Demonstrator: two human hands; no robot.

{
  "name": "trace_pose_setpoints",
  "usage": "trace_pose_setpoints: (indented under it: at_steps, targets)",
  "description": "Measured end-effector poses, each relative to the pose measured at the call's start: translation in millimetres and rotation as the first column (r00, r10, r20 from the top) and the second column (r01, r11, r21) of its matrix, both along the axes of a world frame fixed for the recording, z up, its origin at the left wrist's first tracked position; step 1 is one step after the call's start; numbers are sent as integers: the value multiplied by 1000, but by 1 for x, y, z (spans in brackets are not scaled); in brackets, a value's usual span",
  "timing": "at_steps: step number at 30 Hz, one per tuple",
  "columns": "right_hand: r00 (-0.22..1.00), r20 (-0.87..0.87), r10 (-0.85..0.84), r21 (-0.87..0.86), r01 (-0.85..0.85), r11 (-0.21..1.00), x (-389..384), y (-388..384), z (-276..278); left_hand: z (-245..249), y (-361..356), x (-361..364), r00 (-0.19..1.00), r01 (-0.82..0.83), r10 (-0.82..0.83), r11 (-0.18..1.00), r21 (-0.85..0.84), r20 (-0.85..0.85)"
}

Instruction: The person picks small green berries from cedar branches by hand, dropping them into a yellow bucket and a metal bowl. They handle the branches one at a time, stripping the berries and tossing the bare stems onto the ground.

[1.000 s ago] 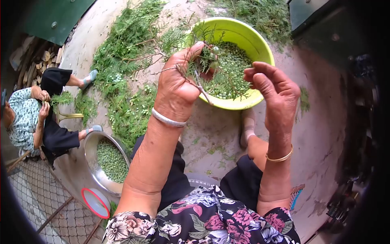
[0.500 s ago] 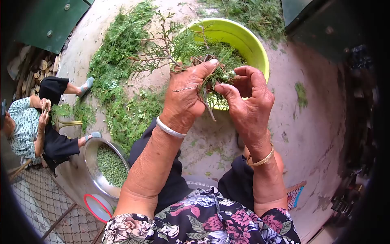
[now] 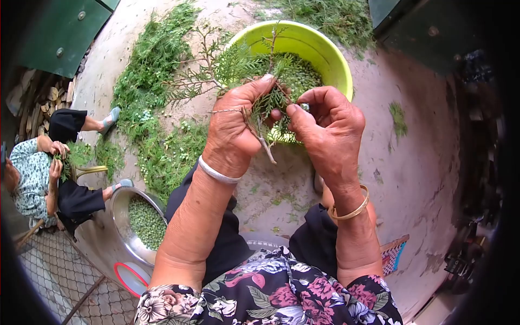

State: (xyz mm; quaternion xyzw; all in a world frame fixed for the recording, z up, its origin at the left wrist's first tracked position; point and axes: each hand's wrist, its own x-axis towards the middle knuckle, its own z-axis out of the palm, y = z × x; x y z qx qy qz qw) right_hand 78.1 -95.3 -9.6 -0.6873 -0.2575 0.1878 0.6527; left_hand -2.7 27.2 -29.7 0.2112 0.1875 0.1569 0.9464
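My left hand (image 3: 234,116) is closed around a bunch of evergreen sprigs (image 3: 234,64) with scaly green leaves and brown twigs. A bare twig end sticks out below the palm. Close beside it, my right hand (image 3: 333,130) pinches a small pale-green cone (image 3: 305,106) between thumb and bent fingers, at the edge of the leaves. Whether the cone is still on its twig is hidden. Beneath both hands stands a yellow-green tub (image 3: 340,67), with many small green cones (image 3: 304,80) inside.
Cut evergreen branches (image 3: 143,70) lie on the concrete floor to the left, with more branches (image 3: 330,19) behind the tub. At left a seated person (image 3: 32,168) handles a green sprig. A steel bowl (image 3: 122,222) of green cones and a red-rimmed container (image 3: 130,279) stand nearby.
My left hand has shifted slightly left with the sprigs, and their leaves have turned. More cones in the tub show now. The seated person's hands now hold visible greenery.
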Motion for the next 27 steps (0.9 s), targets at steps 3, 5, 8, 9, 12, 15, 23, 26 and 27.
trace_pose_setpoints:
  at_steps: [3,5,8,9,12,15,23,26,27]
  targets:
    - [997,-52,54,69,-50,996,-3,2,6,1,5,0,990,-57,57,998,5,-126]
    - [992,-92,81,107,-71,992,-2,1,7,2,9,-1,989,-84,80,996,-31,-121]
    - [992,12,124,20,-124,992,6,-2,4,3,10,3,978,-158,153,987,-22,-143]
    - [991,19,134,72,-135,988,6,-2,4,7,12,3,977,-163,157,986,-30,-144]
    - [986,-15,164,136,-161,978,7,-2,8,17,17,3,958,-190,201,979,74,-205]
    - [984,-81,159,139,-147,979,10,-1,10,19,9,2,964,-177,191,980,91,-187]
    - [814,-553,175,124,-128,984,9,6,6,-1,9,2,965,-157,167,985,66,-201]
    - [911,-388,139,-12,-156,988,8,4,1,1,5,3,954,-167,183,982,87,-238]
    - [916,-368,158,7,-167,986,9,4,0,1,4,3,945,-183,200,979,92,-257]
